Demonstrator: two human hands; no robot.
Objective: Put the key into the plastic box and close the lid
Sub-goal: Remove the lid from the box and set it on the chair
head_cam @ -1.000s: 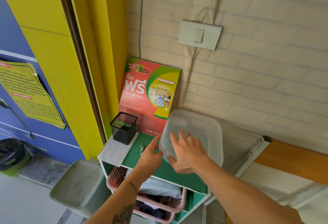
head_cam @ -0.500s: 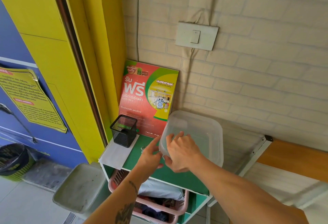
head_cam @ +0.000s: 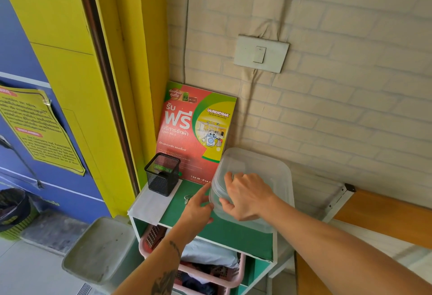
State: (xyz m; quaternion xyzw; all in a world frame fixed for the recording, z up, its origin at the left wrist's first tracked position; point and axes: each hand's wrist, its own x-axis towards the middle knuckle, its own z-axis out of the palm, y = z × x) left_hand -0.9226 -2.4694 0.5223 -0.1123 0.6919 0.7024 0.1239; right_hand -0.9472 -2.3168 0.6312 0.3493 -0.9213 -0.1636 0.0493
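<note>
A translucent plastic box stands on the green shelf top against the brick wall, with its lid on top. My right hand lies on the lid, its fingers and thumb hooked around the lid's left edge. At the box's left near corner, my left hand has its index finger up along the side wall and its thumb at the front. A small metal key lies on the green top just left of the box, partly hidden by my left hand.
A black mesh pen holder stands at the shelf's left on white paper. A red and green poster leans on the wall behind. Below sits a pink basket of clothes. A grey bin stands lower left, a wooden surface to the right.
My right hand went from flat and spread on the lid to curled around its left edge. My left hand stayed against the box's side.
</note>
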